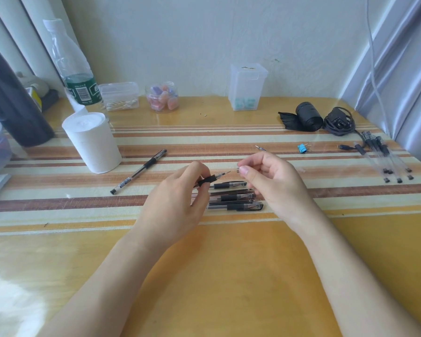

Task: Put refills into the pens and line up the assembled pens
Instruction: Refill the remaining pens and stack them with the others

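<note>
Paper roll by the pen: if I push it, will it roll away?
The paper roll stands on its flat end, so a gentle push would probably slide it. It looks soft and light, so squeezing may dent it. Pushed near the top, it could tip and roll.

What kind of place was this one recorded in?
Most likely a home desk against a wall: a water bottle, a toilet roll and a box of cotton swabs. The left hand holds a pen; the right hand pinches a small pen part.
</note>
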